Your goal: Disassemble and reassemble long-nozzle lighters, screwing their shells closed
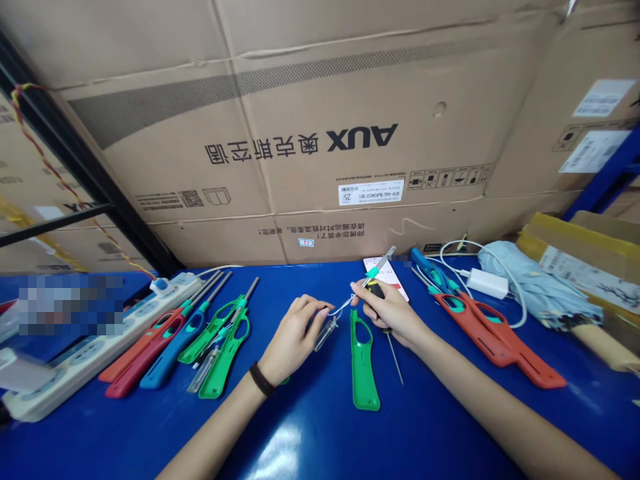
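Left hand (293, 340), black band at the wrist (261, 379): fingers curled narrow around a small clear plastic tube (325, 335). A thin metal wire (343, 305) spans from the tube's upper end to the right hand (387, 312). Right-hand fingers wrapped around a black-handled screwdriver (376, 291), its slim steel shaft pointing down, and also hold a steel lighter nozzle with green collar (373, 272). Hands near, not touching.

A flat green plastic lighter shell (363, 367) lies on the blue tabletop (310, 433), just below the right hand. Left of it, a row of orange-red, blue and green long utility lighters (195, 350) lies beside a white power strip (100, 347). To the right: orange-red lighters (500, 340), a white charger with cable (487, 283), a folded pale-blue umbrella (540, 287). Behind everything stands a cardboard carton printed "AUX" (300, 133).
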The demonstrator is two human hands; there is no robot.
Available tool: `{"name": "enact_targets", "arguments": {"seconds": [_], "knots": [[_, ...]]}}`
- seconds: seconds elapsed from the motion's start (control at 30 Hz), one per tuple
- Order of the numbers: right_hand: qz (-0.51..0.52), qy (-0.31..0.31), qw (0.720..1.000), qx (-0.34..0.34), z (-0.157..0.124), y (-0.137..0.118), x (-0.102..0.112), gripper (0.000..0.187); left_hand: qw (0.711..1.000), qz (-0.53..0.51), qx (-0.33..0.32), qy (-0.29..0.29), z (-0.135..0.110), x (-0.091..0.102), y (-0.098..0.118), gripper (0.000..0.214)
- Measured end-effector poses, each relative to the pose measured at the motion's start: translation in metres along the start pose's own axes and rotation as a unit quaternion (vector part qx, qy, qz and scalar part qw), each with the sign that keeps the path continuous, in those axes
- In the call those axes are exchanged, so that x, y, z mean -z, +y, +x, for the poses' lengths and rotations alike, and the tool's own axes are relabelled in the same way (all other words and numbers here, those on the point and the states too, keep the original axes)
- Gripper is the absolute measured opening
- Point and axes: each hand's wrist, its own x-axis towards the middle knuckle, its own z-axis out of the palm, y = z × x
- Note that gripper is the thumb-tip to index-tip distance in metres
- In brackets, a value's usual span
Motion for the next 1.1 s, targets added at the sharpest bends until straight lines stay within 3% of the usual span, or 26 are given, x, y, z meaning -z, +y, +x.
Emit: {"name": "enact_targets", "arguments": {"seconds": [0.13, 0.23, 0.3, 0.37, 0.47, 0.6, 0.73, 0.9, 1.1], "knots": [[-0.006, 0.003, 1.0, -0.002, -0.003, -0.004, -0.003, 0.033, 0.985, -0.149, 0.079, -0.023, -0.001, 0.001, -0.001, 0.024], [-0.022, -0.009, 1.0, -0.009, -0.007, -0.009, -0.005, 0.032, 0.93, -0.321, 0.161, -0.082, 0.0, 0.004, 0.003, 0.026], [-0.035, -0.021, 0.999, -0.015, -0.009, -0.012, -0.007, 0.032, 0.898, -0.38, 0.191, -0.112, 0.0, 0.007, 0.006, 0.032], [-0.036, -0.031, 0.999, -0.017, -0.01, -0.014, -0.007, 0.034, 0.91, -0.36, 0.183, -0.093, 0.0, 0.01, 0.008, 0.032], [-0.018, -0.036, 0.999, -0.025, -0.012, -0.014, -0.008, 0.036, 0.955, -0.269, 0.122, -0.042, -0.002, 0.012, 0.008, 0.03], [0.014, -0.04, 0.998, -0.039, -0.013, -0.012, -0.009, 0.037, 0.982, -0.172, 0.049, -0.06, -0.006, 0.005, 0.006, 0.045], [0.042, -0.043, 0.997, -0.04, -0.013, -0.014, -0.009, 0.035, 0.967, -0.22, 0.061, -0.11, -0.007, -0.003, 0.009, 0.022], [0.042, -0.035, 0.998, -0.035, -0.014, -0.017, -0.008, 0.034, 0.94, -0.316, 0.081, -0.1, -0.007, -0.007, 0.014, 0.031], [0.032, -0.036, 0.998, -0.032, -0.015, -0.017, -0.009, 0.033, 0.937, -0.32, 0.119, -0.08, -0.01, -0.013, 0.01, 0.037]]}}
